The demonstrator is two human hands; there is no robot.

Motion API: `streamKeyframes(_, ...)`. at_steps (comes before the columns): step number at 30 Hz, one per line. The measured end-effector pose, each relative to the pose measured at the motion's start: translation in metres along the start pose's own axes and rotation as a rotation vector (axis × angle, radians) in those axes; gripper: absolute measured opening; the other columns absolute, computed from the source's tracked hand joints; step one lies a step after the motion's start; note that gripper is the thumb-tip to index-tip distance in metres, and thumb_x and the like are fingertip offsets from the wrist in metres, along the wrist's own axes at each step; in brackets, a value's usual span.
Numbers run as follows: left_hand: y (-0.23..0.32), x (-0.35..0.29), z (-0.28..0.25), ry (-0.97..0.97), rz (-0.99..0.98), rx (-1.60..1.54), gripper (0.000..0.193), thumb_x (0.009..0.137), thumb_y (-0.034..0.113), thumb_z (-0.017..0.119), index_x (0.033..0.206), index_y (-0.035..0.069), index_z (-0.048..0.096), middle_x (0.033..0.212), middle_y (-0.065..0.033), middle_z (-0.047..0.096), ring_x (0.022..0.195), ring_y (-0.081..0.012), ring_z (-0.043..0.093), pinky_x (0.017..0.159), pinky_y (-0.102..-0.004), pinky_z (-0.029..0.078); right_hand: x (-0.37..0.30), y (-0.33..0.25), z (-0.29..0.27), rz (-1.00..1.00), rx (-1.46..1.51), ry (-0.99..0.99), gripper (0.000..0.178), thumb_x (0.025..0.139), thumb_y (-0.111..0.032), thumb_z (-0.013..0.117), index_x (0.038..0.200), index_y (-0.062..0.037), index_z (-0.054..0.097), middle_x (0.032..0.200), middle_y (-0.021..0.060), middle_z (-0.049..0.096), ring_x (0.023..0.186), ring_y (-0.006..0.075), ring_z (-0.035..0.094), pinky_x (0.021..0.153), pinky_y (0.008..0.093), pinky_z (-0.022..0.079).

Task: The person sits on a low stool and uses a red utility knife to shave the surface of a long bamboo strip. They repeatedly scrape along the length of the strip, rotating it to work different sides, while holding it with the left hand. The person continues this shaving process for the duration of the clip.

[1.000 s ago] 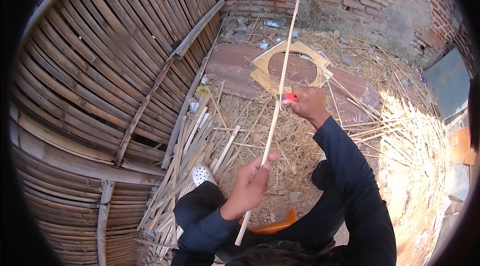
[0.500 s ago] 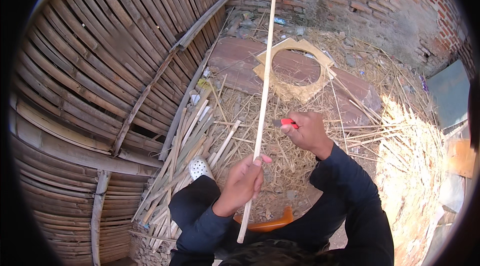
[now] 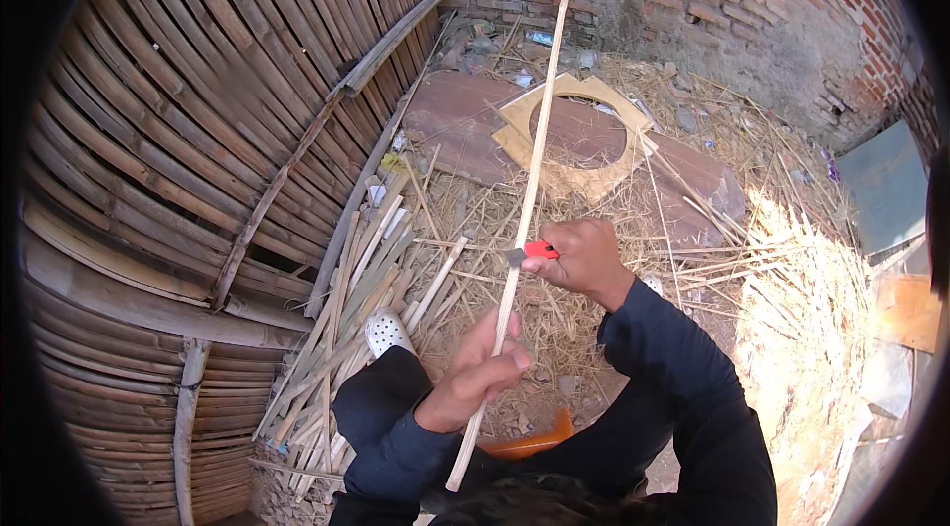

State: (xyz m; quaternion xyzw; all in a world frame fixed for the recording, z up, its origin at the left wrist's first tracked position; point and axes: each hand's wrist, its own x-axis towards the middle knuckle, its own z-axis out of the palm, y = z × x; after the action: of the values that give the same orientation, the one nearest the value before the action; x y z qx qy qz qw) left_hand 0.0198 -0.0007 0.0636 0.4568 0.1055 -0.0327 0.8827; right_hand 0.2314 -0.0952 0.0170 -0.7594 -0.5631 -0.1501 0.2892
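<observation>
My left hand (image 3: 475, 378) is closed round the lower part of a long, pale bamboo strip (image 3: 541, 120). The strip slants up and away from me, its near end sticking out below the hand. In my right hand (image 3: 586, 259) is a red-handled utility knife (image 3: 540, 250), gripped with its short dark blade pointing left. The blade lies at the strip, a little beyond my left fingers; whether its edge bites into it I cannot tell.
Bamboo strips (image 3: 361, 303) lie heaped at left by a white shoe (image 3: 386, 331). Ahead, a wooden board with a round hole (image 3: 586, 182) rests on a brown slab (image 3: 445, 115). A bamboo-slat wall (image 3: 198, 100) stands left, a brick wall (image 3: 732, 16) behind. Shavings litter the ground.
My right hand has moved left and slightly nearer, bringing the knife blade to the strip. The strip has tilted further right at its far end and shifted toward me.
</observation>
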Motion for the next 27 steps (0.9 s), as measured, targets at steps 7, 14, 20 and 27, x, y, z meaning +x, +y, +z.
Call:
streamKeyframes(7,-0.001,0.0,0.007,0.031,-0.019,0.057,0.032,0.081,0.005,0.055,0.104,0.011,0.034,0.059,0.0037,0.036,0.047,-0.0048,0.03,0.05,-0.022,0.022,0.013,0.025,0.005,-0.13,-0.082,0.095,0.06,0.079,-0.07,0.053,0.061,-0.0124,0.053,0.048,0.0062,0.049,0.044,0.0265,0.055,0.042,0.0379,0.042)
streamKeyframes(14,-0.025,-0.021,0.021,-0.258,-0.137,0.146,0.025,0.086,0.004,0.054,0.1,0.012,0.035,0.063,0.0068,0.033,0.054,-0.0024,0.031,0.05,-0.0203,0.021,0.006,0.183,-0.029,0.991,-0.086,0.171,0.069,0.094,-0.064,0.029,0.074,-0.007,0.062,0.063,0.0187,0.06,0.063,0.0386,0.061,0.056,0.0474,0.045)
streamKeyframes(20,-0.029,-0.02,0.001,-0.066,-0.14,0.075,0.022,0.088,0.008,0.058,0.095,0.012,0.037,0.064,0.0082,0.033,0.053,-0.0015,0.03,0.048,-0.0198,0.021,-0.043,0.176,-0.02,0.922,-0.216,0.069,0.073,0.094,-0.063,0.031,0.071,-0.0016,0.064,0.068,0.0226,0.061,0.07,0.0417,0.061,0.062,0.0471,0.045)
streamKeyframes(27,-0.011,-0.009,-0.006,0.144,0.092,0.083,0.023,0.087,0.007,0.059,0.098,0.011,0.039,0.066,0.0081,0.036,0.055,-0.0005,0.032,0.05,-0.0192,0.023,-0.001,0.002,-0.017,0.113,0.127,-0.146,0.062,0.084,-0.065,0.052,0.064,-0.0062,0.055,0.052,0.0129,0.052,0.049,0.0337,0.055,0.046,0.0413,0.041)
